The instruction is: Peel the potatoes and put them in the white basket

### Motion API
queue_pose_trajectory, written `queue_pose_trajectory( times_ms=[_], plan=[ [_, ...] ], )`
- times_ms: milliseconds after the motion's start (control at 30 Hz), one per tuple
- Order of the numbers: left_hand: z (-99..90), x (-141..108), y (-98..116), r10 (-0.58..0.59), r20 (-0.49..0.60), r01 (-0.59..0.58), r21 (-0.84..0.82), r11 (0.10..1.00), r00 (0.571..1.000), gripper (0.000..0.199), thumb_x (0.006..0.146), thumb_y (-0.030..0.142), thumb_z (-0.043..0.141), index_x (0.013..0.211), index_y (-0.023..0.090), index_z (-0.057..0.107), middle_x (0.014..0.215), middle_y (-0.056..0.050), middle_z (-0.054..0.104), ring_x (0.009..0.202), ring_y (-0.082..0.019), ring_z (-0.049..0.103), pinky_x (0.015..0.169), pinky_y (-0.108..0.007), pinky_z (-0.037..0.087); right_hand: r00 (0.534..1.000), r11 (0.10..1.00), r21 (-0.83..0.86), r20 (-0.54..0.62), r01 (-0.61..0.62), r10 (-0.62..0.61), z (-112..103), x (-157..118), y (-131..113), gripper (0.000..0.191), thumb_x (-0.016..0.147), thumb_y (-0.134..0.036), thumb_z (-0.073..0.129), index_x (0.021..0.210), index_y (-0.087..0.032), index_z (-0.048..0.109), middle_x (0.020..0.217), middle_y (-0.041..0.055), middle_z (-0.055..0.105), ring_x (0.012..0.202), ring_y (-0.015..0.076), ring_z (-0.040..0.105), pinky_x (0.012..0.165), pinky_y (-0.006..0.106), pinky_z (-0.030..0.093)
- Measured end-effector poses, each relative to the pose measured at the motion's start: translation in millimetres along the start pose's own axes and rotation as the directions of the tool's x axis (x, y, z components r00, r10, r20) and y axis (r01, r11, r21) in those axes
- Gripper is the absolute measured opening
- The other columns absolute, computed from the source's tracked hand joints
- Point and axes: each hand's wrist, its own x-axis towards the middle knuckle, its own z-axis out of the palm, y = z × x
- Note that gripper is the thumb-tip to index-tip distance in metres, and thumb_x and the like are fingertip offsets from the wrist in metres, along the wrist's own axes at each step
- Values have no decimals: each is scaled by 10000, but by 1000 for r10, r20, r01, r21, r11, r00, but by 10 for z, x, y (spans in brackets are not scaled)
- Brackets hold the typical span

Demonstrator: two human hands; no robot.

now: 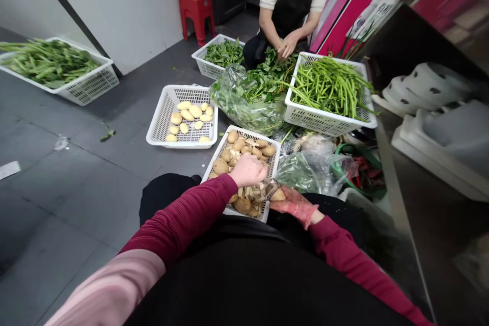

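Note:
Bare and curled into a fist, my left hand (250, 169) is over the basket of potatoes, closed on what looks like a peeler (270, 188); the handle is mostly hidden. The peeler's head is against a partly peeled potato (278, 194). That potato is gripped in my right hand (294, 204), which wears a reddish glove, at the basket's right edge. Beneath both hands stands the white basket (208, 169), holding several unpeeled brown potatoes (220, 166) and loose peel (254, 193).
A second white basket (153, 132) holds several peeled potatoes (195, 111). Green beans (328, 84) fill a basket at right. Another person (292, 15) handles leafy greens (267, 81) opposite me. Plastic bags (301, 170) lie at right; a red stool (196, 7) stands behind.

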Motion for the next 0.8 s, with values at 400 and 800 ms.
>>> queue_pose_trajectory(
  times_ms=[400, 800],
  plan=[
    [155, 130, -249, -63, 41, 63, 2, 998, 997, 398, 890, 256, 380, 630, 141, 658, 677, -91, 657, 706, -194, 555, 749, -363, 360, 977, 846, -531, -154, 43, -146, -23, 197, 73, 402, 640, -350, 725, 996, -215, 596, 896, 8, 676, 822, 204, 621, 745, 314, 496],
    [126, 143, -221, -191, 116, 182, 80, 980, 975, 380, 866, 228, 404, 647, 110, 690, 705, -127, 680, 704, -209, 591, 725, -370, 381, 889, 327, -936, -32, 134, -457, -67, 254, 242, 551, 677, -226, 665, 1202, -167, 509, 1155, 150, 569, 1083, 306, 539, 849, 399, 501]
  ],
)
